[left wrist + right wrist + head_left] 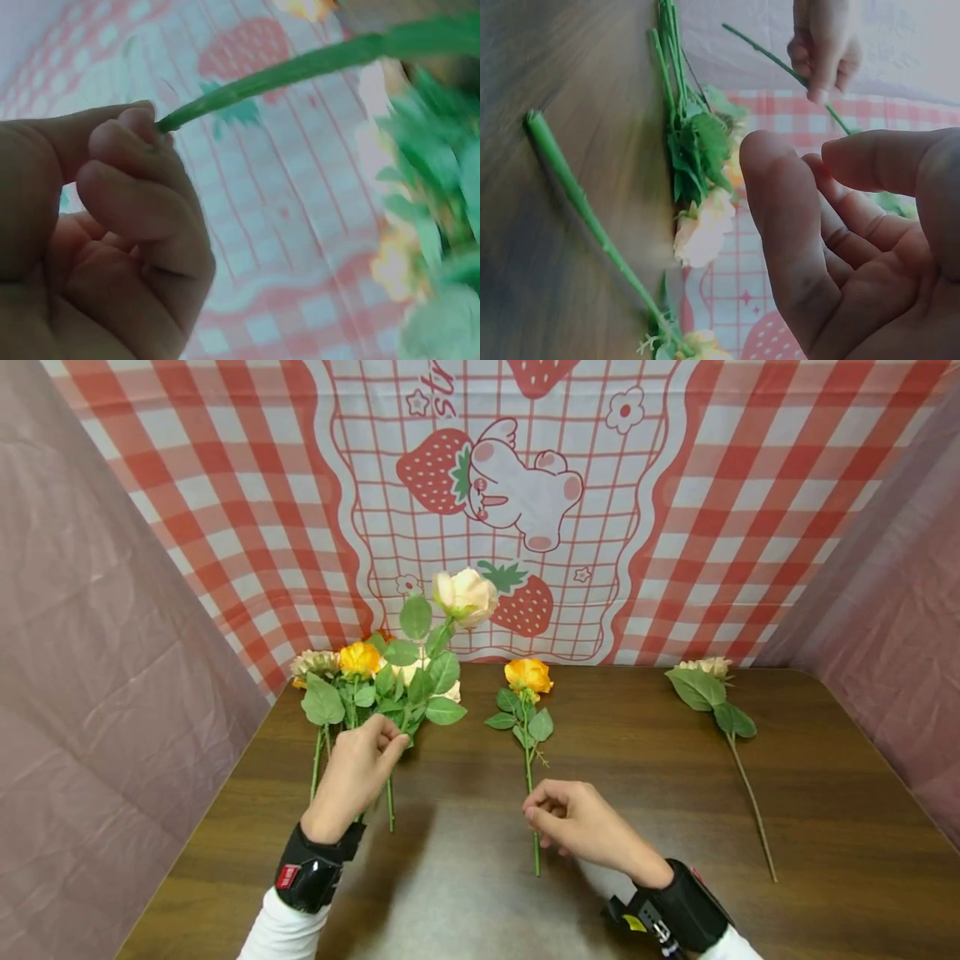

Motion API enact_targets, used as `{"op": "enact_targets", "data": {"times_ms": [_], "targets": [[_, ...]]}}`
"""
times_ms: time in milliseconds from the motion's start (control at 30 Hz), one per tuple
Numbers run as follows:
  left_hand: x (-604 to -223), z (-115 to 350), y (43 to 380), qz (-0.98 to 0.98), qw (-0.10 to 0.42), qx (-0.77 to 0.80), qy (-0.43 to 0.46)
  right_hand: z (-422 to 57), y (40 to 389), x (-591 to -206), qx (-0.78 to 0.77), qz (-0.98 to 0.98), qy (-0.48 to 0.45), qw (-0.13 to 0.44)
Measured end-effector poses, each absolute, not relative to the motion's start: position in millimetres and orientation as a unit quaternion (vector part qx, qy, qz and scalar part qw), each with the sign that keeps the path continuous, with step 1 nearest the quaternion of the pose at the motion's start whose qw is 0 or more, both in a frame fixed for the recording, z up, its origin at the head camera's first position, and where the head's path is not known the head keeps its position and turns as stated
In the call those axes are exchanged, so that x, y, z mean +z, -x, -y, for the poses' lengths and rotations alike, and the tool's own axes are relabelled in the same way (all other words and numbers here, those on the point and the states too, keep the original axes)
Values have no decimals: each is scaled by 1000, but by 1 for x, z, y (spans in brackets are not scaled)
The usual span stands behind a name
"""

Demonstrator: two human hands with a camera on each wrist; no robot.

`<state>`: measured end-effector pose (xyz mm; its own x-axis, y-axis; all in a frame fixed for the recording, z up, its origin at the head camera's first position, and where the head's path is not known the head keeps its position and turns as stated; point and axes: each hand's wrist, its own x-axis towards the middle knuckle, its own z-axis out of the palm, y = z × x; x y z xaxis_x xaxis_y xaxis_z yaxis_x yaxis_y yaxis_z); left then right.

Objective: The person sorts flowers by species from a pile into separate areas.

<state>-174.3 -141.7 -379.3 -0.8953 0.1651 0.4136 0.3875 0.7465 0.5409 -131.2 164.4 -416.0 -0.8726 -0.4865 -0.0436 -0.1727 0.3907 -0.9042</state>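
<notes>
My left hand (354, 777) pinches the green stem of a cream rose (465, 597), which stands tilted above the table, bloom upward. In the left wrist view, the stem (300, 69) runs out from between the thumb and fingertips. My right hand (585, 827) hovers over the stem of an orange rose (528, 677) that lies on the table. The right wrist view shows a gap between that stem (592, 214) and my right hand (855, 255). Its fingers are loosely bent, with nothing between them and the thumb.
Several roses and other flowers (324, 700) lie bunched at the table's left, partly behind my left hand. A single pale flower (701, 683) with a long stem lies at the right. A red-and-white checked cloth (757, 510) hangs behind the brown table (637, 743).
</notes>
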Motion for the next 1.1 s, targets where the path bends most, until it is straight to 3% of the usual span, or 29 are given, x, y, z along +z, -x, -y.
{"op": "enact_targets", "data": {"times_ms": [167,600,1100], "targets": [[-379,116,163,883,143,-395,209,-160,125,-411,-523,-814,210,140],[-388,71,135,809,-5,-499,312,-145,112,-408,-579,-768,254,99],[-399,57,129,785,36,-527,322,-143,114,-416,-615,-761,201,47]]}}
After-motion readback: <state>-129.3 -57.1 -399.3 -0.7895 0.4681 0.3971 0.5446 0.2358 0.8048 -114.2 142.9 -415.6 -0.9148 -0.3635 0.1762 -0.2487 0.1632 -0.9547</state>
